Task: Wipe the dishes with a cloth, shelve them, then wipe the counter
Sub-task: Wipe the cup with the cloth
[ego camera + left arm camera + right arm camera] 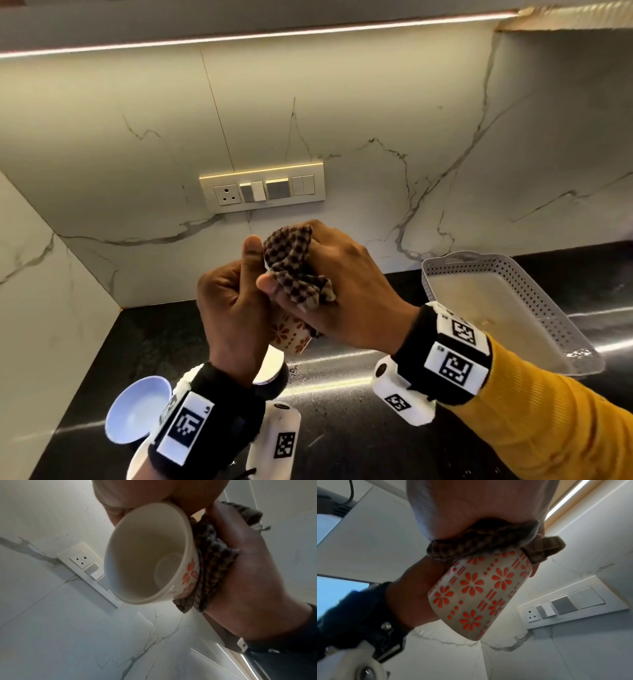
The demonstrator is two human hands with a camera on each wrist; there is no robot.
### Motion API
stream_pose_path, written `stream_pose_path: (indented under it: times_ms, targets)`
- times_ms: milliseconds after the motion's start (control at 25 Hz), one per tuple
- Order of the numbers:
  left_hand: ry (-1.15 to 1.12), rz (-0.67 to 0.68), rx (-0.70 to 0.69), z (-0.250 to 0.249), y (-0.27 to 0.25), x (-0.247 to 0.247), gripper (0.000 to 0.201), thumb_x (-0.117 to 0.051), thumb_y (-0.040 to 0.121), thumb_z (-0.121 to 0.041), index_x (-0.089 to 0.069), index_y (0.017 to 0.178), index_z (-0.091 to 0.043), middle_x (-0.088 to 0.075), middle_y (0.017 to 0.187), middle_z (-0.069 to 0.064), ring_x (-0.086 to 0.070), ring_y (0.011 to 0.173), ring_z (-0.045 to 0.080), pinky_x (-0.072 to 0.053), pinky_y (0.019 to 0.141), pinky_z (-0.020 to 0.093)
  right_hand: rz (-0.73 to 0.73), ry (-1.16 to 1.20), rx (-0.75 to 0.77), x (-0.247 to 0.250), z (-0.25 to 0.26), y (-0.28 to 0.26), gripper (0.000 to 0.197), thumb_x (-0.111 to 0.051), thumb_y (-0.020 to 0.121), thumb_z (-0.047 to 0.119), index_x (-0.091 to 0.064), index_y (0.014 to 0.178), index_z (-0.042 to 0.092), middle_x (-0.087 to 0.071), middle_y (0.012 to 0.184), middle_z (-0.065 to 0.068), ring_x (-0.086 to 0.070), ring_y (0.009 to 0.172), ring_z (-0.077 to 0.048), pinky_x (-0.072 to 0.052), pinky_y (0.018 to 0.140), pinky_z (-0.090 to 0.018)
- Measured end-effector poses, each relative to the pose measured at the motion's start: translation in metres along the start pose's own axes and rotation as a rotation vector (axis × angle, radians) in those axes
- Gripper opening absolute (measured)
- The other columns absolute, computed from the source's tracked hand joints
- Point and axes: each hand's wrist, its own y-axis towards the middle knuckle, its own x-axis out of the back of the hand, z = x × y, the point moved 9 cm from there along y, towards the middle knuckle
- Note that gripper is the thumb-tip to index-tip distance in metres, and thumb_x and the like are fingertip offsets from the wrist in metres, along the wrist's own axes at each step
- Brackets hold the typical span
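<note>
Both hands meet above the black tabletop [359,428]: the left hand [233,301] has its grip curled round the flowered cup [289,334], held mouth-down, while the right hand [342,294] clutches the checked cloth [294,267] against the cup's base and side. At 4 o'clock a perforated white tray [534,301] lies near the wall edge. At 7 o'clock a white bowl [137,414] sits near the front edge, with bare tabletop between them.

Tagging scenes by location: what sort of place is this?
Most likely a home kitchen: a dark polished counter against a marble-look backsplash with a socket and switch panel, and the hands wiping a flower-patterned cup with a checked cloth.
</note>
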Motion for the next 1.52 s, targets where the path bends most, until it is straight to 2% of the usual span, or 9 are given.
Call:
stream_pose_path:
  times_ms: [160,480,640,760,840,1000,1160,1320,1520]
  targets:
    - [0.066,-0.031,-0.119,-0.018,0.003,0.003,0.059,-0.047,0.102,-0.043,-0.039,0.046,-0.023,-0.040,0.040,-0.004,-0.035,0.032,0.012,-0.027,0.039,0.025,0.001,0.452,-0.284,-0.002,-0.020,0.006,0.040,-0.050,0.099,0.057,-0.064,0.103,0.020,-0.069,0.101,-0.003,-0.068,0.095,-0.022,-0.058,0.088,-0.051]
    - [0.089,-0.028,-0.185,-0.035,-0.003,0.006,0.055,-0.054,0.100,-0.034,-0.041,0.047,-0.029,-0.041,0.042,-0.003,-0.034,0.033,0.007,-0.025,0.039,0.025,0.311,1.057,-0.785,-0.043,-0.046,-0.023,0.083,-0.051,0.090,0.071,-0.057,0.136,0.003,-0.066,0.129,-0.031,-0.069,0.106,-0.040,-0.054,0.106,-0.050]
    - [0.077,-0.125,-0.068,-0.020,0.007,0.019,0.059,-0.054,0.098,-0.037,-0.042,0.046,-0.013,-0.038,0.042,0.001,-0.030,0.036,0.010,-0.029,0.044,0.037,0.080,0.820,-0.516,-0.016,-0.025,-0.009,0.075,-0.047,0.089,0.073,-0.063,0.117,0.005,-0.068,0.114,-0.026,-0.065,0.110,-0.046,-0.050,0.101,-0.067]
    - [0.085,-0.183,-0.034,-0.019,0.009,0.029,0.067,-0.055,0.100,-0.038,-0.043,0.051,0.006,-0.038,0.045,0.016,-0.031,0.039,0.029,-0.028,0.044,0.038,-0.052,0.477,-0.178,0.011,0.014,-0.010,0.057,-0.039,0.102,0.062,-0.058,0.110,0.008,-0.066,0.106,-0.012,-0.063,0.099,-0.031,-0.053,0.089,-0.058]
    - [0.074,-0.232,-0.024,-0.024,0.010,0.037,0.065,-0.055,0.103,-0.032,-0.045,0.051,0.006,-0.036,0.043,0.018,-0.031,0.041,0.032,-0.026,0.045,0.036,-0.130,0.244,0.056,0.019,0.039,-0.019,0.044,-0.046,0.104,0.053,-0.055,0.124,0.015,-0.061,0.127,-0.010,-0.057,0.119,-0.028,-0.049,0.098,-0.053]
    - [-0.011,-0.228,0.059,-0.023,0.017,0.044,0.067,-0.053,0.106,-0.030,-0.035,0.042,-0.023,-0.030,0.040,-0.014,-0.024,0.040,0.014,-0.022,0.047,0.027,-0.010,-0.341,0.225,0.006,0.056,-0.033,0.106,-0.077,0.078,0.065,-0.031,0.163,0.021,-0.020,0.169,-0.022,-0.013,0.158,-0.041,-0.019,0.124,-0.065]
    - [0.053,-0.110,0.069,-0.022,0.016,0.033,0.066,-0.049,0.106,-0.043,-0.037,0.045,-0.020,-0.030,0.043,-0.010,-0.026,0.044,0.020,-0.027,0.046,0.040,0.110,-0.628,0.246,-0.008,0.059,-0.032,0.109,-0.064,0.082,0.070,-0.023,0.165,0.011,-0.024,0.169,-0.020,-0.020,0.156,-0.044,-0.023,0.119,-0.067]
    - [0.203,-0.033,-0.061,-0.032,0.008,0.023,0.067,-0.043,0.102,-0.053,-0.034,0.046,-0.017,-0.030,0.043,-0.005,-0.026,0.040,0.015,-0.023,0.047,0.029,0.340,-0.480,0.111,-0.016,0.042,-0.010,0.115,-0.078,0.068,0.072,-0.030,0.158,0.019,-0.041,0.150,-0.004,-0.047,0.131,-0.026,-0.050,0.104,-0.047]
    - [0.152,0.006,-0.203,-0.040,-0.003,0.018,0.071,-0.045,0.105,-0.042,-0.037,0.044,-0.007,-0.031,0.040,0.011,-0.030,0.035,0.024,-0.028,0.040,0.043,0.588,0.067,-0.058,-0.011,0.012,0.004,0.080,-0.094,0.068,0.049,-0.054,0.134,0.028,-0.063,0.120,0.016,-0.062,0.106,-0.004,-0.053,0.097,-0.030]
